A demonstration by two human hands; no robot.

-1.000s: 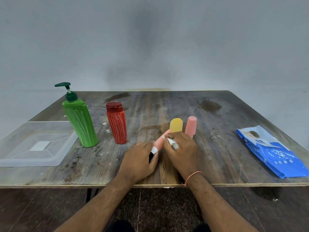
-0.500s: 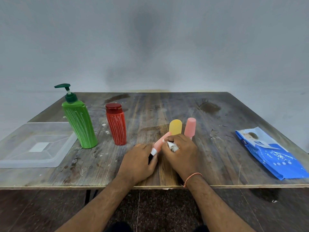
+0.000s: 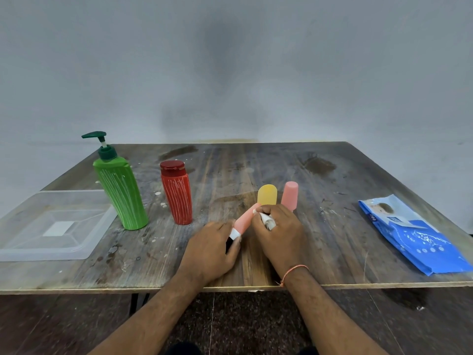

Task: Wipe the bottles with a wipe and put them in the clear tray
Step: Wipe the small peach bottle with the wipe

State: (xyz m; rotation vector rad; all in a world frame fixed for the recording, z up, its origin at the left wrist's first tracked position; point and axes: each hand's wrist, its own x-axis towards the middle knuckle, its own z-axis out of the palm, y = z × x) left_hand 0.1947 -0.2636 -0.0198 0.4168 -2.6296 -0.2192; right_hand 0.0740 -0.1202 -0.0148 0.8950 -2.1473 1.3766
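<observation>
My left hand (image 3: 208,252) grips slim pink plastic bottle (image 3: 245,220) w/ white end; right hand (image 3: 280,233) pinches crumpled white wipe (image 3: 266,221) against it.

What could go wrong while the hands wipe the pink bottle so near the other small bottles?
The right hand, rubbing the wipe on the tilted pink bottle, sits right in front of the upright yellow bottle and small pink bottle; a wider stroke might topple them. The left hand grips only the bottle's lower end, so it could slip.

On my desk (image 3: 332,226): tray (image 3: 38,252) far left, pump bottle (image 3: 120,193) then capped bottle (image 3: 178,196) rightward, wipes pack (image 3: 414,239), I think, far right.
</observation>
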